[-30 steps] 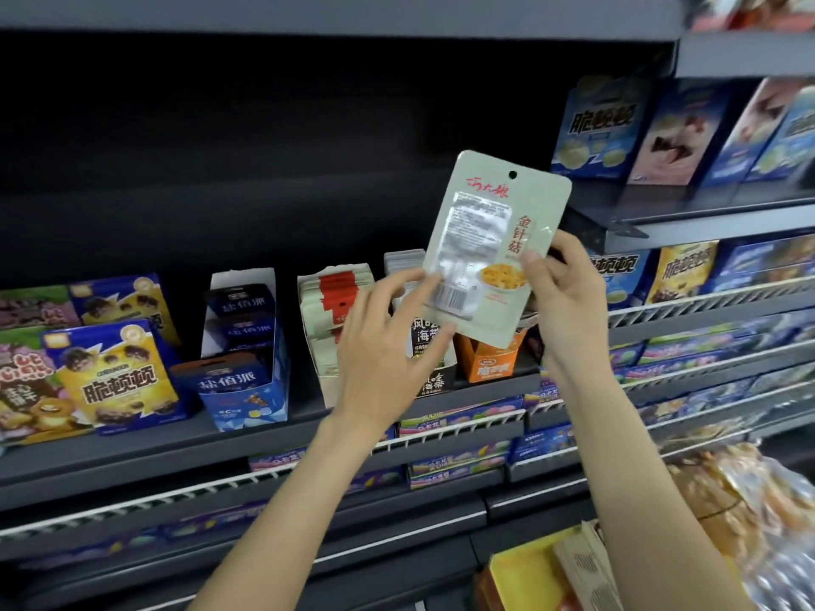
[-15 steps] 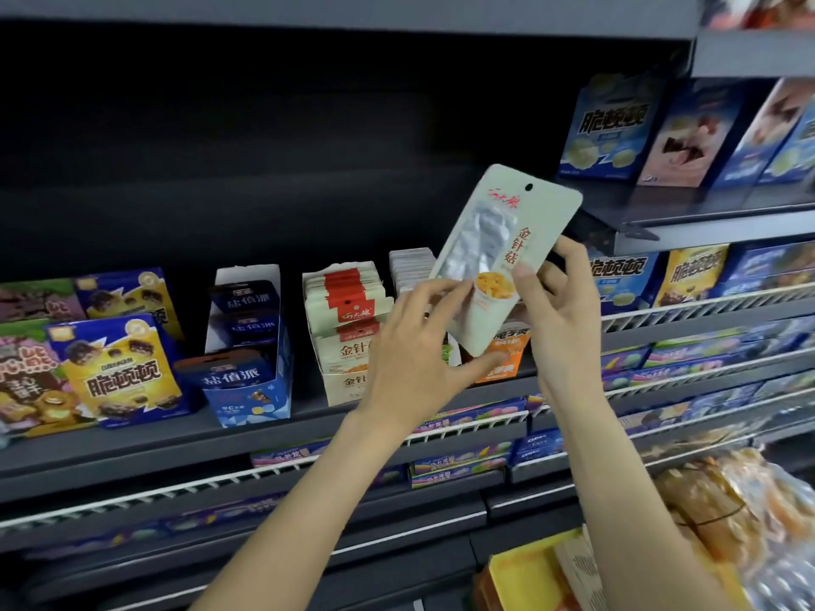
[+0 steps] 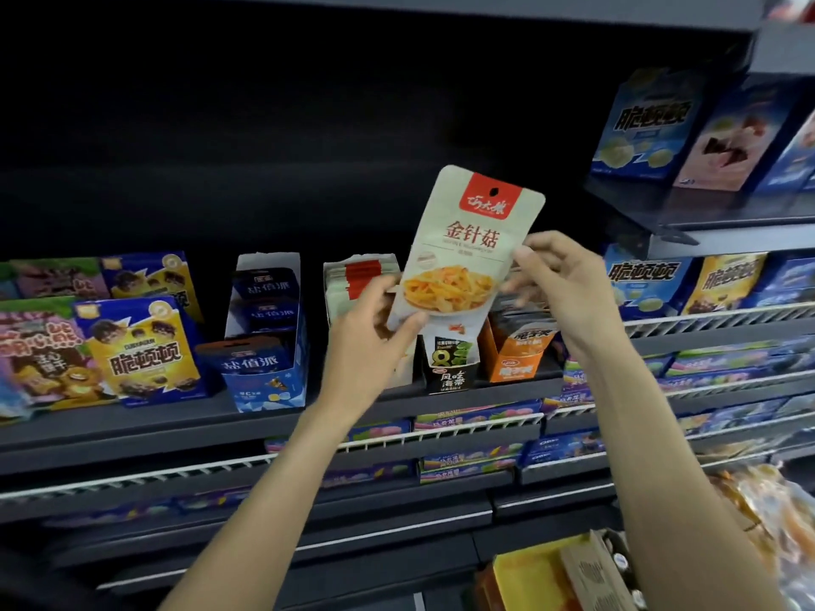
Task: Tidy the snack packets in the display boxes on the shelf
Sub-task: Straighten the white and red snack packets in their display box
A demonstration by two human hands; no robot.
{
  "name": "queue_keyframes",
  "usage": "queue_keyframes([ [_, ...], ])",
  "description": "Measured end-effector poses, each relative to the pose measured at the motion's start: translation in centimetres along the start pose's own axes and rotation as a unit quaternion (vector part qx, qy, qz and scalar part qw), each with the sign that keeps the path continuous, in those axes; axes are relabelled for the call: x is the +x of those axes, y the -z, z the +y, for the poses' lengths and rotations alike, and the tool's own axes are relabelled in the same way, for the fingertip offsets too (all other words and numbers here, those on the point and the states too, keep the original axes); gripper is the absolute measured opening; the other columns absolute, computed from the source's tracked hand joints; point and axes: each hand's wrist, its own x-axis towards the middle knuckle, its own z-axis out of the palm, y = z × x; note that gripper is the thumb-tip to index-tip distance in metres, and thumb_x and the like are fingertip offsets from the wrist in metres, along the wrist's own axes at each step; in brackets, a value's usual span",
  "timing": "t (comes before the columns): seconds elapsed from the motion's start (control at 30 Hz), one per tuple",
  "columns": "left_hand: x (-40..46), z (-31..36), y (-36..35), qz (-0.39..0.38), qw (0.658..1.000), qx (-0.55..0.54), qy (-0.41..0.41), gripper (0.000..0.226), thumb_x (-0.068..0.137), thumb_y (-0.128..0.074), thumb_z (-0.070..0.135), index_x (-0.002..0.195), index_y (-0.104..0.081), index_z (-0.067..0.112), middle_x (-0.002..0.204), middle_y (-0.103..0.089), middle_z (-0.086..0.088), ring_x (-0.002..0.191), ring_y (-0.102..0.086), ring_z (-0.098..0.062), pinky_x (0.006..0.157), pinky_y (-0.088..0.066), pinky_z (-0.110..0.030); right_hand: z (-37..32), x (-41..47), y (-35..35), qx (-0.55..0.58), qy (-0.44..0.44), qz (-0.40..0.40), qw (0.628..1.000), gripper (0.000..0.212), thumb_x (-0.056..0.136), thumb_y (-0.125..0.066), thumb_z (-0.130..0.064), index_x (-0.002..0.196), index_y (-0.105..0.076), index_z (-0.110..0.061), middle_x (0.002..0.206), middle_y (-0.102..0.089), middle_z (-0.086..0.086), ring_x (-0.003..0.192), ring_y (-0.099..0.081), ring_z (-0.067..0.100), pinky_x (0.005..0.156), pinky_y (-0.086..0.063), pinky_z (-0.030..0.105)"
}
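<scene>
A beige snack packet (image 3: 467, 249) with a red top label and a picture of yellow strips is held up in front of the shelf, its front facing me. My left hand (image 3: 370, 341) pinches its lower left corner. My right hand (image 3: 560, 288) holds its right edge with thumb and fingers. Behind the left hand stands a display box of matching beige packets (image 3: 353, 280). Below the packet are a black seaweed display box (image 3: 452, 363) and an orange display box (image 3: 516, 350).
A blue display box (image 3: 264, 341) with dark blue packets stands to the left, beside yellow and blue snack boxes (image 3: 141, 350). More blue boxes (image 3: 648, 125) fill the upper right shelf. Wire-fronted lower shelves (image 3: 441, 438) hold flat packs. A bagged product (image 3: 758, 513) sits at bottom right.
The packet has been turned round between both hands: its back with the printed label faced me before, and its front with the red label faces me now.
</scene>
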Motion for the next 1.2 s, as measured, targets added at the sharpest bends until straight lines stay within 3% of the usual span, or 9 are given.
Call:
queue_keyframes([
  [0.07, 0.0, -1.6, 1.8, 0.015, 0.996, 0.082, -0.008, 0.046, 0.082, -0.073, 0.029, 0.124, -0.054, 0.027, 0.106, -0.064, 0.018, 0.097, -0.060, 0.003, 0.084, -0.047, -0.014, 0.1, 0.9, -0.6, -0.008, 0.022, 0.018, 1.000, 0.007, 0.099, -0.050, -0.013, 0.099, -0.057, -0.014, 0.089, -0.070, -0.002, 0.069, -0.070, 0.010, 0.060, -0.055, 0.020],
  [0.17, -0.2, -4.2, 4.2, 0.001, 0.963, 0.266, -0.050, 0.049, 0.081, -0.073, 0.032, 0.126, -0.057, 0.021, 0.112, -0.062, 0.009, 0.106, -0.053, -0.012, 0.088, -0.046, -0.030, 0.1, 2.2, -1.4, 0.000, 0.031, 0.050, 0.998, 0.008, 0.102, -0.043, -0.013, 0.104, -0.050, -0.011, 0.093, -0.068, -0.001, 0.072, -0.071, 0.011, 0.061, -0.054, 0.018],
  [0.3, -0.1, -5.9, 4.7, -0.041, 0.918, 0.377, -0.115, 0.038, 0.080, -0.075, 0.018, 0.116, -0.067, 0.021, 0.107, -0.068, 0.002, 0.096, -0.059, -0.021, 0.075, -0.053, -0.035, 0.4, 3.5, -3.3, 0.035, 0.029, 0.030, 0.999, 0.009, 0.103, -0.039, -0.013, 0.104, -0.048, -0.014, 0.103, -0.067, 0.008, 0.077, -0.072, 0.015, 0.068, -0.057, 0.023],
  [0.4, 0.0, -6.4, 4.9, -0.024, 0.911, 0.368, -0.183, 0.031, 0.075, -0.077, 0.001, 0.099, -0.075, 0.019, 0.091, -0.073, 0.002, 0.075, -0.064, -0.021, 0.057, -0.055, -0.031, 1.0, 3.6, -5.5, 0.065, 0.005, -0.009, 0.998, 0.011, 0.103, -0.039, -0.013, 0.104, -0.049, -0.010, 0.102, -0.066, 0.007, 0.077, -0.072, 0.014, 0.068, -0.057, 0.021],
  [0.53, 0.0, -7.0, 6.0, -0.015, 0.905, 0.362, -0.224, 0.025, 0.078, -0.071, 0.002, 0.094, -0.077, 0.020, 0.085, -0.073, 0.004, 0.069, -0.064, -0.019, 0.056, -0.054, -0.029, 3.1, 2.7, -8.1, 0.078, -0.023, -0.076, 0.994, 0.011, 0.103, -0.039, -0.013, 0.100, -0.050, -0.015, 0.098, -0.068, 0.008, 0.076, -0.072, 0.014, 0.070, -0.057, 0.022],
  [0.73, -0.6, -8.4, 6.8, -0.006, 0.882, 0.382, -0.277, 0.037, 0.069, -0.078, -0.005, 0.097, -0.077, 0.020, 0.091, -0.074, 0.005, 0.074, -0.066, -0.017, 0.063, -0.048, -0.027, 7.2, 1.6, -9.8, -0.079, 0.043, -0.104, 0.991, 0.010, 0.099, -0.049, -0.011, 0.093, -0.053, -0.018, 0.096, -0.066, 0.009, 0.078, -0.072, 0.009, 0.073, -0.058, 0.024],
  [0.87, -0.5, -9.0, 7.1, 0.006, 0.867, 0.383, -0.320, 0.033, 0.075, -0.074, -0.001, 0.100, -0.076, 0.020, 0.094, -0.074, 0.006, 0.078, -0.067, -0.014, 0.067, -0.044, -0.026, 8.8, 1.3, -10.3, -0.204, 0.124, -0.126, 0.963, 0.004, 0.092, -0.061, -0.007, 0.091, -0.065, -0.005, 0.092, -0.059, 0.004, 0.072, -0.066, 0.011, 0.073, -0.058, 0.028],
  [1.0, -0.5, -9.5, 6.9, 0.017, 0.862, 0.384, -0.331, 0.034, 0.075, -0.071, -0.002, 0.101, -0.076, 0.019, 0.094, -0.074, 0.007, 0.081, -0.064, -0.013, 0.067, -0.045, -0.027, 9.4, 2.3, -9.4, -0.333, 0.136, -0.098, 0.928, 0.005, 0.086, -0.070, -0.019, 0.084, -0.071, -0.014, 0.083, -0.061, -0.005, 0.070, -0.057, 0.010, 0.065, -0.049, 0.029],
  [1.2, -1.0, -9.5, 6.6, 0.009, 0.880, 0.363, -0.306, 0.028, 0.081, -0.065, 0.005, 0.102, -0.076, 0.019, 0.094, -0.073, 0.007, 0.083, -0.061, -0.012, 0.067, -0.048, -0.027, 8.1, 3.1, -9.6, -0.272, 0.114, -0.119, 0.948, 0.009, 0.088, -0.068, -0.021, 0.087, -0.070, -0.013, 0.061, -0.060, -0.014, 0.053, -0.060, 0.002, 0.060, -0.048, 0.017],
])
